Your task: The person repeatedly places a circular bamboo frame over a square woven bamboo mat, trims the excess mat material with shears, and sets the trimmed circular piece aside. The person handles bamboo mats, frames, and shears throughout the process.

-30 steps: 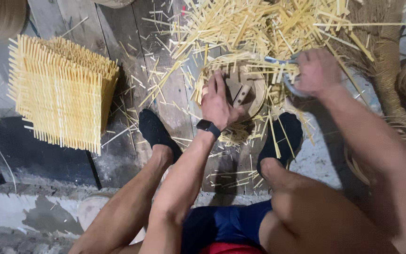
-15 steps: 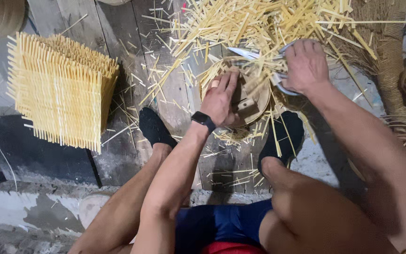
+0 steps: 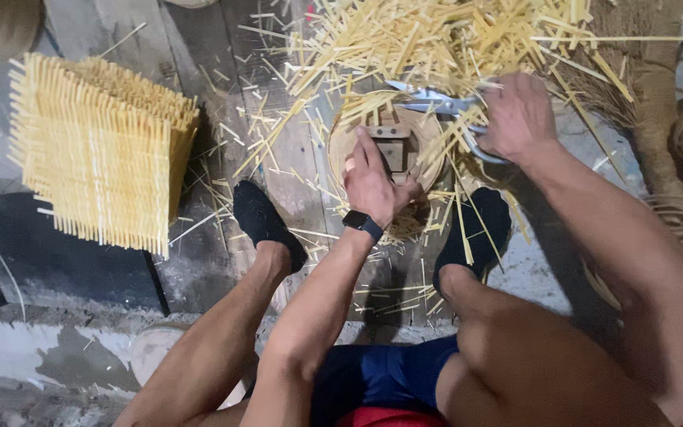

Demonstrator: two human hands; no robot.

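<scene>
Bamboo splints (image 3: 436,39) heaped | right hand (image 3: 519,119) grips shears (image 3: 436,103) | left hand (image 3: 373,182) flat, released, seemingly on round wooden block (image 3: 393,142)

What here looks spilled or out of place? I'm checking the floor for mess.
Pale yellow cut cane strips lie scattered across the dark wooden floor around the round wooden block, unlike the neat stack of woven cane mats.
</scene>
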